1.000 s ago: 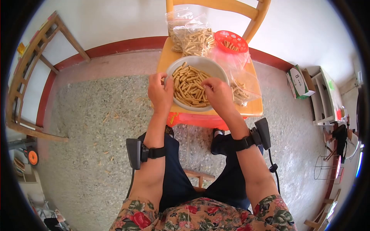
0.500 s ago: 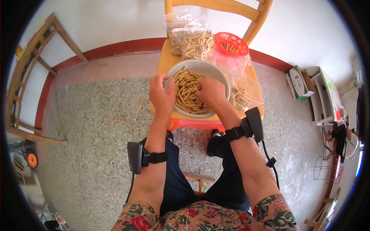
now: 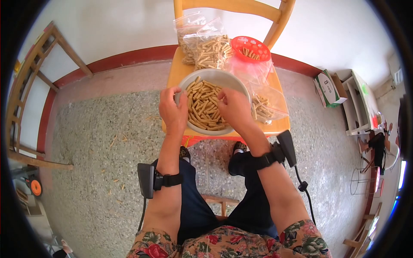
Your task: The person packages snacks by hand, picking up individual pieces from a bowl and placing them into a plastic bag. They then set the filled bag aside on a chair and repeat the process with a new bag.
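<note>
A grey-white bowl point(image 3: 235, 78) full of short tan sticks point(image 3: 202, 103) stands on the seat of a wooden chair point(image 3: 171, 81). My left hand point(image 3: 173, 107) is at the bowl's left rim, thumb inside and fingers curled over the edge. Over the right part of the sticks is my right hand point(image 3: 234, 106), its fingers bent together; whatever they hold is too small to make out. Behind the bowl stand filled clear bags point(image 3: 211, 50) and a red basket point(image 3: 251, 48) with a few sticks. An open clear bag point(image 3: 264, 107) with sticks lies right of the bowl.
A wooden frame point(image 3: 26, 90) leans at the left wall. Stick pieces lie on the speckled floor point(image 3: 99, 142). At the right are a cardboard box point(image 3: 329, 89), a white shelf point(image 3: 359, 105) and, farther off, part of another person point(image 3: 366, 144).
The view has shifted, so the chair and bowl appear slightly farther left. My right hand has lifted a little from the sticks, and its fingertips now show more.
</note>
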The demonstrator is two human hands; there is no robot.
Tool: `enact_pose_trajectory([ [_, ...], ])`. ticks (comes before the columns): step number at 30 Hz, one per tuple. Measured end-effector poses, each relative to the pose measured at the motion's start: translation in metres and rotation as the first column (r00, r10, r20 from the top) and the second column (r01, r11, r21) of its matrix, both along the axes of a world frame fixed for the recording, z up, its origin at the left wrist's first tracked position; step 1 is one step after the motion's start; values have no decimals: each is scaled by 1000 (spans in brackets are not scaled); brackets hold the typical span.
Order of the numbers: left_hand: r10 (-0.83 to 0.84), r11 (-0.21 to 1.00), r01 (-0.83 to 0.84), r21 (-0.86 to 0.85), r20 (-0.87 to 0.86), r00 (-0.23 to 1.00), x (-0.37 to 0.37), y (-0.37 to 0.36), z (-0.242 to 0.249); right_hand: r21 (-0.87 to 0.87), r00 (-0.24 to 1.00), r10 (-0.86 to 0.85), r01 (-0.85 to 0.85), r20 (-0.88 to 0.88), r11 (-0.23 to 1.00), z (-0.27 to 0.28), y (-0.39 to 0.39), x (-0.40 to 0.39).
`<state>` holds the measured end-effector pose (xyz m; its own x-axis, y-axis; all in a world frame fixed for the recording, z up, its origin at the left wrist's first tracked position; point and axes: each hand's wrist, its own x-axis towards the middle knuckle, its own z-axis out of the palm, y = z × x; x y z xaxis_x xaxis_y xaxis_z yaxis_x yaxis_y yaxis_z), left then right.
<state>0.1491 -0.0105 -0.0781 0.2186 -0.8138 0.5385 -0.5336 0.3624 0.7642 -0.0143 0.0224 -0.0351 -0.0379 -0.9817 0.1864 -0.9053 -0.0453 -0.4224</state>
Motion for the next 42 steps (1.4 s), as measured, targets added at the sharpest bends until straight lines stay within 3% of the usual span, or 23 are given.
enact_pose_trajectory([
  [2,-12,1000,12,1,1,1000,1,0,1,-43,928,66,-54,365,998,5,9,-7],
  [3,-16,1000,16,9,6,1000,1,0,1,-47,929,69,-56,364,997,12,16,-9],
  [5,-22,1000,22,14,10,1000,2,2,1,103,508,-8,-158,861,982,29,30,-10],
  [6,-30,999,30,28,-13,999,2,2,1,99,510,-7,-153,860,983,33,34,-12],
  [8,-46,998,47,39,-40,998,1,2,1,77,225,-19,-252,974,965,41,42,-15],
  [9,-40,999,41,30,-31,999,1,2,0,76,226,-18,-247,974,966,47,46,-16],
  [11,-37,999,38,18,-24,999,1,1,-1,58,13,-57,-316,998,947,58,53,-18],
  [14,-52,998,52,-19,-31,998,0,1,-3,33,-28,-45,-339,999,940,61,58,-25],
  [17,16,999,-15,-49,18,1000,-5,5,8,39,-4,-42,-306,999,951,71,67,-32],
  [18,56,979,-36,-202,94,994,-10,10,24,37,-2,-40,-304,999,952,75,68,-36],
  [19,107,935,-45,-352,161,981,-17,14,36,-5,124,34,-224,992,975,79,70,-40],
  [20,105,934,-43,-354,156,982,-26,17,42,-57,255,94,-149,962,987,81,72,-46],
  [21,-44,941,92,-325,153,987,-36,22,46,-58,260,95,-147,961,987,83,73,-52],
  [22,-189,928,226,-297,148,971,-46,26,51,-75,396,94,-64,913,995,85,73,-58],
  [24,-259,907,312,-283,210,943,-66,31,62,-62,614,2,77,789,995,89,73,-65],
  [29,-325,888,414,-199,367,872,-98,23,67,-62,754,-15,73,657,995,81,69,-81],
  [31,-438,864,488,-125,294,850,-105,16,69,-228,939,44,38,342,973,74,65,-85],
  [32,-442,862,492,-124,293,848,-108,13,67,-236,952,24,51,306,971,74,64,-86],
  [33,-513,848,526,-69,149,845,-110,9,65,-234,952,19,56,306,971,74,63,-87],
  [34,-564,825,564,-18,-1,826,-112,6,63,-223,982,3,41,191,974,76,62,-88],
  [35,-567,824,567,-16,-1,824,-111,5,64,-210,997,-9,24,72,977,77,60,-88],
  [37,-662,720,689,79,-218,717,-108,6,68,-220,1000,1,2,14,976,78,58,-88],
  [42,-655,686,720,108,-341,674,-114,13,67,-178,992,-15,-8,-129,984,77,56,-89],
])
